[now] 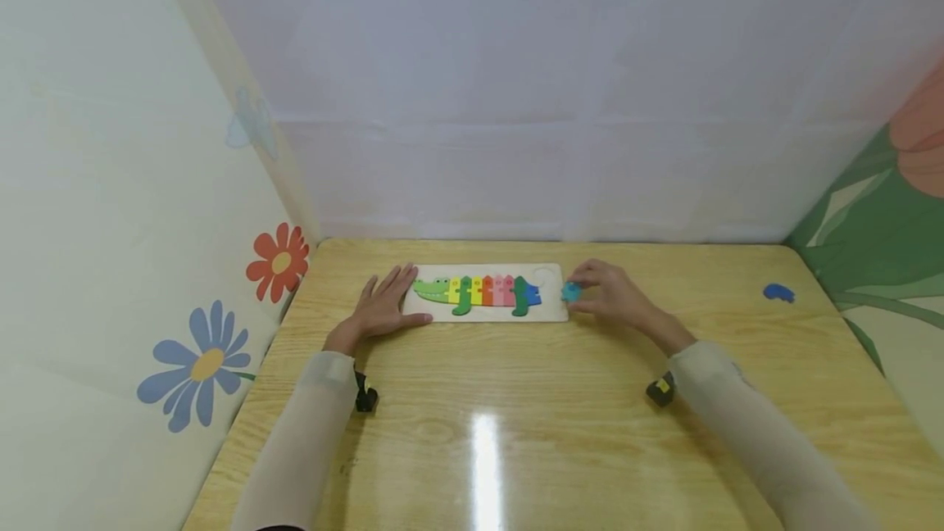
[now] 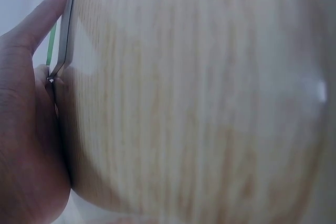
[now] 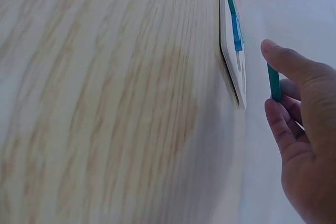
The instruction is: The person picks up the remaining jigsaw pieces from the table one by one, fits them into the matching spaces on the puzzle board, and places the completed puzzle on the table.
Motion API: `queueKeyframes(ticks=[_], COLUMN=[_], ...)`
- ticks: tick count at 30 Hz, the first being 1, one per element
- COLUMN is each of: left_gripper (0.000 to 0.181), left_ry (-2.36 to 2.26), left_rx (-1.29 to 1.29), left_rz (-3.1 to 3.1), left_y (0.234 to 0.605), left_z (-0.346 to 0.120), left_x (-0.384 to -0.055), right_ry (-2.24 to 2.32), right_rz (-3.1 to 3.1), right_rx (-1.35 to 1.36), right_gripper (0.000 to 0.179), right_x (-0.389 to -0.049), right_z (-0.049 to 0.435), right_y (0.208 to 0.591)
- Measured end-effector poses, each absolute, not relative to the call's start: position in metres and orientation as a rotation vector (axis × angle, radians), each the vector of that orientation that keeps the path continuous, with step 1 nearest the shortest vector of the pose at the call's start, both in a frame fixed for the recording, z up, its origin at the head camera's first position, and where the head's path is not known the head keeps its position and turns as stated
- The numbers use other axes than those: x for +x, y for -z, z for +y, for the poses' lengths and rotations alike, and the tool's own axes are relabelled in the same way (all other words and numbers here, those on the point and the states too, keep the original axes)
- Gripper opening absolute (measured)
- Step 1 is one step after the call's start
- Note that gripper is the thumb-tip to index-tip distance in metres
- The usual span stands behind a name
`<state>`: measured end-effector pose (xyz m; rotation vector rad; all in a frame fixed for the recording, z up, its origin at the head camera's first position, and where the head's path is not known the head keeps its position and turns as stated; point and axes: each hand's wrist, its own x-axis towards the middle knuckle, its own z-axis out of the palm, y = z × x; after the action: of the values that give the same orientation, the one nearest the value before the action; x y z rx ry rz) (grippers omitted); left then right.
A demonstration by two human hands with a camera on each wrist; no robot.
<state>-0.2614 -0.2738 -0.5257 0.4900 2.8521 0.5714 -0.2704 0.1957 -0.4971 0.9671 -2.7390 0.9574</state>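
A pale wooden puzzle board (image 1: 553, 311) with a colourful crocodile lies near the table's back edge. Bright green head, several coloured body pieces and a blue piece (image 1: 532, 295) sit in it, with a bare recess at the tail end. My left hand (image 1: 383, 303) rests at the board's left end, fingers straight, thumb along the front edge; the left wrist view shows this thumb (image 2: 39, 19) against the board's side. Just off the right end, my right hand (image 1: 615, 295) pinches a teal puzzle piece (image 1: 571, 292). In the right wrist view that piece (image 3: 274, 82) stands edge-on between thumb and fingers, raised beside the board.
Farther right on the wooden table (image 1: 442, 449) lies a loose dark blue puzzle piece (image 1: 778, 292). A white cloth wall (image 1: 516, 146) rises behind the table. Flower-printed panels flank both sides.
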Motion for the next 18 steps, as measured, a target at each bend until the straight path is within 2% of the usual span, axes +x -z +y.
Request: queueKeyframes(ticks=[18], left_gripper=[0.114], left_ry=[-0.579], left_rx=[0.489], left_rz=[2.849], left_y=[0.523], left_z=[-0.273], left_x=[-0.258], right_ry=[-0.992], right_rz=[-2.759], right_rx=[0.928], right_gripper=[0.047], right_x=[-0.277], right_z=[0.174], right_y=[0.506])
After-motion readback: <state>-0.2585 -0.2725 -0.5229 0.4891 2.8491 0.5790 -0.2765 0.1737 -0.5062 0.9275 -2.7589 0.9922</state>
